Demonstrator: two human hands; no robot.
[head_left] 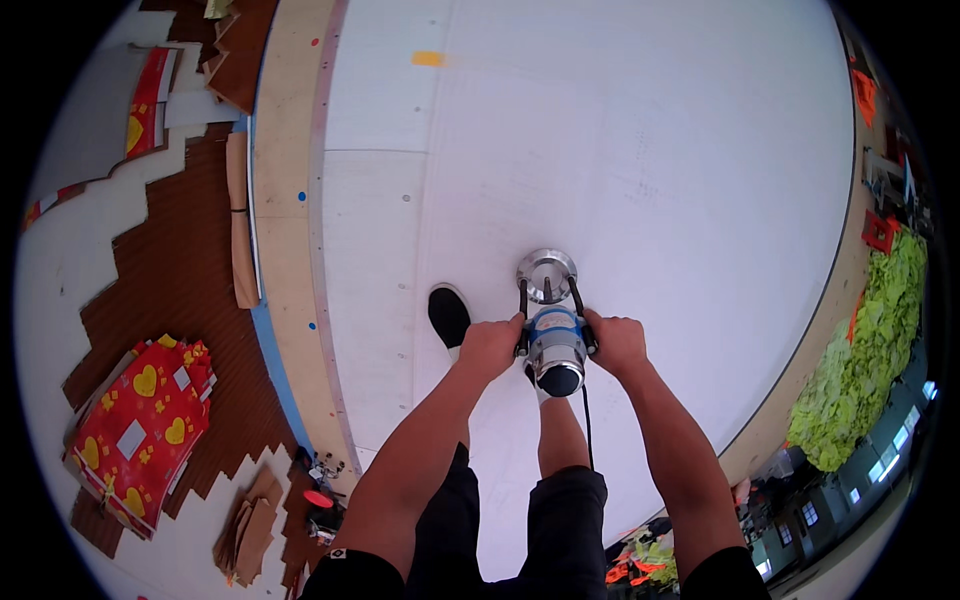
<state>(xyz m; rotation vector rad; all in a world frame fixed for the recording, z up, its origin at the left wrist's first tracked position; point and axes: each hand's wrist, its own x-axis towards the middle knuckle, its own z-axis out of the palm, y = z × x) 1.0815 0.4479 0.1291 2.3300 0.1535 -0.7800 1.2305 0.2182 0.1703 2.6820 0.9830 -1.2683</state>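
Note:
A silver electric cloth drill (557, 340) with a blue band, a round motor and a black cap stands in front of me. Its ring-shaped metal base (547, 264) rests on a wide white sheet (690, 200). My left hand (490, 348) is closed on the handle at the left of the motor. On the other side, my right hand (617, 342) grips the matching handle. A black cord (588, 425) runs down from the machine between my legs. Whatever lies under the motor is hidden.
My black shoe (449, 314) stands on the sheet. A wooden table edge (283, 200) runs along the left. Beyond it lie red printed cardboard (150, 430) and brown cardboard pieces (250, 525). Yellow-green fabric (865, 345) is heaped beyond the right edge.

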